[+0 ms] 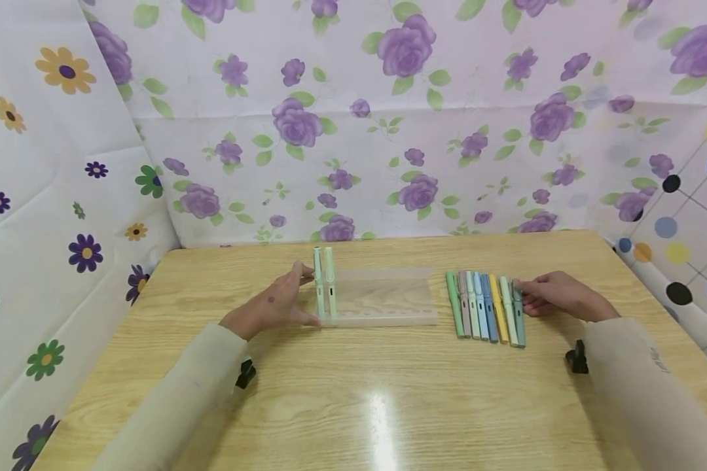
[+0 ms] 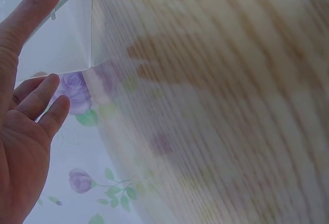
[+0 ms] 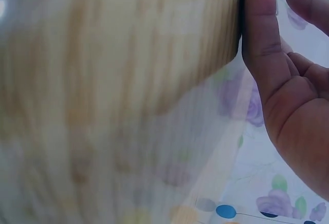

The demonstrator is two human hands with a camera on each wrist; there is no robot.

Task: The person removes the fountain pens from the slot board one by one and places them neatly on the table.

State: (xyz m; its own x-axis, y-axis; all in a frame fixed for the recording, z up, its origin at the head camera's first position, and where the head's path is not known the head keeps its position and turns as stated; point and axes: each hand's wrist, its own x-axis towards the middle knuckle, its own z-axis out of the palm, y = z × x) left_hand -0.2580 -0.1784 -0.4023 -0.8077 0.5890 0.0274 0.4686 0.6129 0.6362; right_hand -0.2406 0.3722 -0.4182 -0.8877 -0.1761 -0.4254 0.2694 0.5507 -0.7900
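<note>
My left hand (image 1: 277,304) grips the left end of a clear plastic pen tray (image 1: 383,321), thumb at the near corner and fingers toward the back. Close up in the left wrist view, the fingers (image 2: 43,100) lie along the tray's edge. Two pens stand side by side in it near that hand: a mint green pen (image 1: 318,281) and a pale yellow-green pen (image 1: 330,281). At the right, my right hand (image 1: 556,296) pinches the upper part of a grey-green pen (image 1: 518,320), the rightmost of a row. The right wrist view shows the thumb (image 3: 264,34), with the pen mostly hidden.
Beside the grey-green pen lie several others, including a green pen (image 1: 455,304), a yellow pen (image 1: 498,307) and a blue pen (image 1: 489,307). They rest on a wooden table (image 1: 353,392) right of the tray. Floral sheets (image 1: 353,131) hang behind the table.
</note>
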